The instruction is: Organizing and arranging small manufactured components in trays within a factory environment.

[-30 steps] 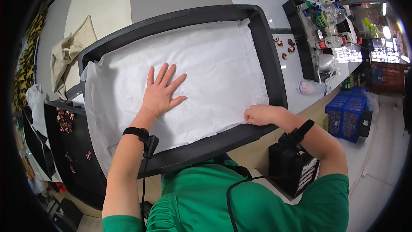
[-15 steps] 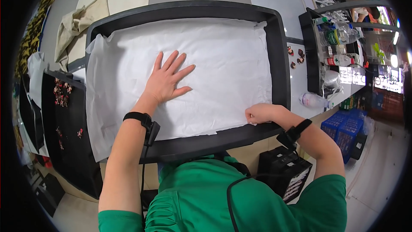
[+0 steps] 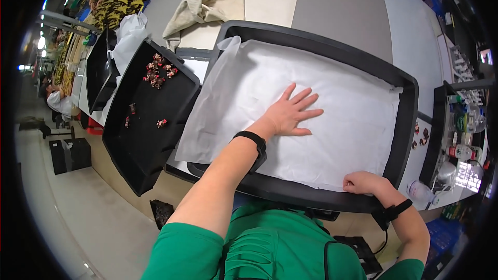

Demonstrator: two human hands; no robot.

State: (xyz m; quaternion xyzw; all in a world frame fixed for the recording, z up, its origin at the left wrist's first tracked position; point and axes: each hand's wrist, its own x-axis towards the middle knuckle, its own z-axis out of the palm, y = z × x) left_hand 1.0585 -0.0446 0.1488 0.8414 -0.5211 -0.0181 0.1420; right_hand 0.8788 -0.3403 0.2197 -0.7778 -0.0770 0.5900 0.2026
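A white lining sheet is spread inside a large black tray, its left side draping over the rim. My left hand lies flat on the middle of the sheet, fingers spread, holding nothing. At the tray's near right corner, the fingers of my right hand are curled closed on the sheet's edge, beside the rim. The fingertips are partly hidden there. Each wrist wears a black strap with a small device.
On the left stands another black tray with several dark and red figurine-like pieces in it. A beige cloth lies beyond. To the right are small dark pieces, a clear bottle and a black bin of bottles.
The view has turned to the left, so the tray sits further right and the left tray shows more. My hands keep nearly the same places on the sheet.
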